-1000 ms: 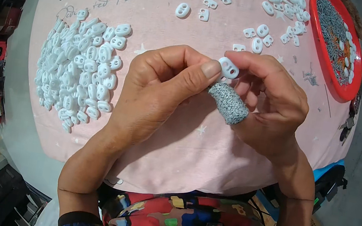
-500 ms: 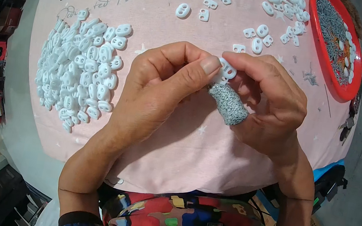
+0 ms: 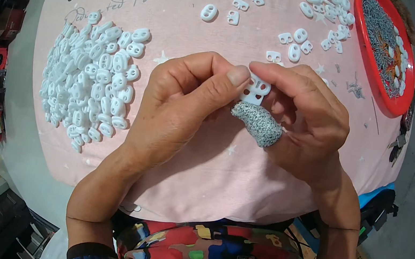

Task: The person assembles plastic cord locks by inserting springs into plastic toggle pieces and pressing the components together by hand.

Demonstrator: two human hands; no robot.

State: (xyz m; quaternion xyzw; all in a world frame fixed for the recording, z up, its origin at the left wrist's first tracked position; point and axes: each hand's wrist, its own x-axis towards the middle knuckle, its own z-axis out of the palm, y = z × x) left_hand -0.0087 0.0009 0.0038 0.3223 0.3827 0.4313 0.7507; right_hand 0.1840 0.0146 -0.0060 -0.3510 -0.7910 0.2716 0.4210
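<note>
Above the middle of the cloth, my left hand and my right hand hold a white plastic two-hole cord lock between them. Its rounded part points up and a squarer part with holes sits below, meeting the knitted cover. My left thumb and forefinger pinch its left side; my right forefinger lies along its top right. A grey knitted finger cover is worn on my right thumb, which lies under the piece. The other right fingers curl behind, partly hidden.
A heap of white oval cord locks lies at the left on the pink cloth. Loose white parts spread across the far side. At the far right, a red tray holds small metal springs and white pieces. Several springs lie beside it.
The white piece has turned in my fingers, showing more of its squarer lower part. My right thumb with the knitted cover has shifted slightly left and down.
</note>
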